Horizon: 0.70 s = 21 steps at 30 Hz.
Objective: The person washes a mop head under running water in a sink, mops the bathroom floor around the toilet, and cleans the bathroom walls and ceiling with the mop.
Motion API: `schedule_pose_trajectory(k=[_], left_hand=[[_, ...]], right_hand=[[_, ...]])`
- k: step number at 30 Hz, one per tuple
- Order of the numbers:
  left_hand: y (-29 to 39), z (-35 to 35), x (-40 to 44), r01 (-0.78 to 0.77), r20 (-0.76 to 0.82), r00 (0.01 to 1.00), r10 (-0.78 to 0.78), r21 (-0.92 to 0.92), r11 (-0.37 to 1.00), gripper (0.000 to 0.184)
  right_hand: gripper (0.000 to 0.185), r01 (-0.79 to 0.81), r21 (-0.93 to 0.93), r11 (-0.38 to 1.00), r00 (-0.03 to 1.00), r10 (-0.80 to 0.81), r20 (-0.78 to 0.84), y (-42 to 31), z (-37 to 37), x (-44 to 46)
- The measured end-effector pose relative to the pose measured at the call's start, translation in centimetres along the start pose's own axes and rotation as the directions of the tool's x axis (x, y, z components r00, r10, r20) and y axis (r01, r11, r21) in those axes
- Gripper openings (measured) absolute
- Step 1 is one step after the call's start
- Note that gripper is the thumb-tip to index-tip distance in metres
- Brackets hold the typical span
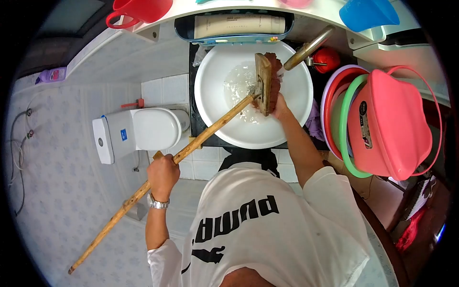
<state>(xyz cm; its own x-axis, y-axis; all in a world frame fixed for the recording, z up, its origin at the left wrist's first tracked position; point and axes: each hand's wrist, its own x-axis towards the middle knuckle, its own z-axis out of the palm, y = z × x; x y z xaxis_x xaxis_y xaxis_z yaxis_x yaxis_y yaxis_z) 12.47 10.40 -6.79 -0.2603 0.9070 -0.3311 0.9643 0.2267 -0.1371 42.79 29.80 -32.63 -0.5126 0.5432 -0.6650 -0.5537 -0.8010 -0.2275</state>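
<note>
Our left hand (163, 178) is clamped on the mop handle (214, 128); we can't tell if our right hand (279, 109) grips the mop head (262, 79) over the basin (208, 91). Sloppy twist might clonk the tap (309, 48).

Room light: bright, cool white, fairly even
Water (237, 88): small hard glints
Mop handle (137, 195): crisp edges, little blur
Shirt (287, 239): sharp, letters readable, soft shading
Shelf (325, 12): bowed, wide-angle distortion
Pink bucket (392, 126): stretched toward right edge
Lower right: dim, bluish glare at rim
Frame corners: black, rounded vignette
</note>
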Motion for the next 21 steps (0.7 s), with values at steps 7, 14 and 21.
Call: schedule_pose_trajectory(k=[7,14,21], left_hand=[[-0.5,-0.4,0.3,-0.015,-0.057,0.998,0.016,0.009,1.0,0.006],[-0.9,-1.4,1.3,-0.008,-0.04,0.999,0.01,0.031,0.999,0.008],[-0.2,-2.0,1.7,0.027,-0.043,0.999,-0.024,0.083,0.996,0.007]], right_hand=[[0.034,0.386,-0.094,0.918,0.914,-0.394,-0.097,0.7,-2.7,5.1],[0.04,0.218,-0.233,0.948,0.971,-0.234,-0.042,-2.0,-1.5,5.0],[0.048,0.208,0.018,0.978,0.975,-0.206,-0.08,-2.7,0.7,6.1]])
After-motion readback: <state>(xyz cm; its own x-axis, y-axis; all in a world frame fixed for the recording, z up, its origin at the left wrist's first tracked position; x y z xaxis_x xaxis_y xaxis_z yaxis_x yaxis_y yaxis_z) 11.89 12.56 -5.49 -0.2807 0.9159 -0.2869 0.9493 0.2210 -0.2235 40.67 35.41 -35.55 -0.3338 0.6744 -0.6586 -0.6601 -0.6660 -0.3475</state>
